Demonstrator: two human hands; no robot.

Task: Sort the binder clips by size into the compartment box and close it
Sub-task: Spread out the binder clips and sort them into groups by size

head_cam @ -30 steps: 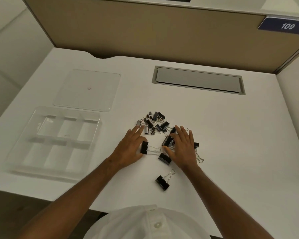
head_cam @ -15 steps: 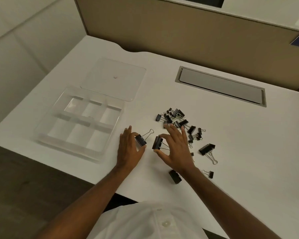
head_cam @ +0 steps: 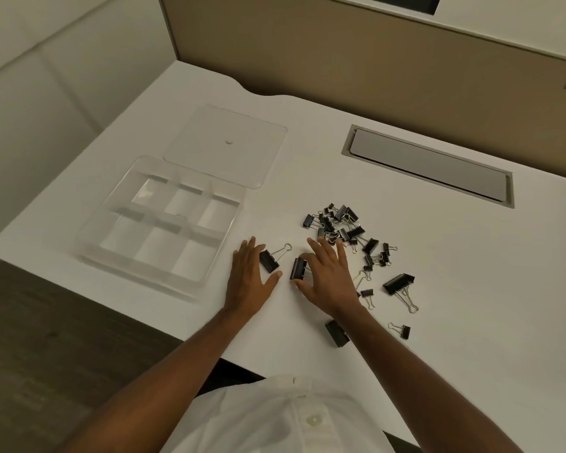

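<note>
White desk surface [head_cam: 438, 322] bounded by a tan partition carries every item of the task; work from your hands outward.

Your left hand [head_cam: 247, 277] lies flat on the desk with fingers straight and thumb spread, its fingertips touching a large binder clip [head_cam: 270, 260] whose wire handle points away from you. No grip is formed on it. Your right hand [head_cam: 327, 273] is curled over a second large binder clip [head_cam: 298, 268], thumb at its near edge and fingers over its far side, pinching it. Both clips rest on the desk.

Outward to the right lies the unsorted pile of binder clips [head_cam: 343, 225], mixed in size, with stragglers trailing toward you: one large clip [head_cam: 399, 283], one small clip [head_cam: 404, 330], and another large one [head_cam: 336, 333] partly hidden by your right forearm.

Outward to the left stands the compartment box [head_cam: 95, 243], clear, with six compartments, all of which appear empty. Its lid [head_cam: 226, 145] lies flat on the desk just beyond the box, off.

Status, as judged: no clip is sorted yet. Remaining: transfer the two large clips, sort all others by size, fit the lid.
</note>
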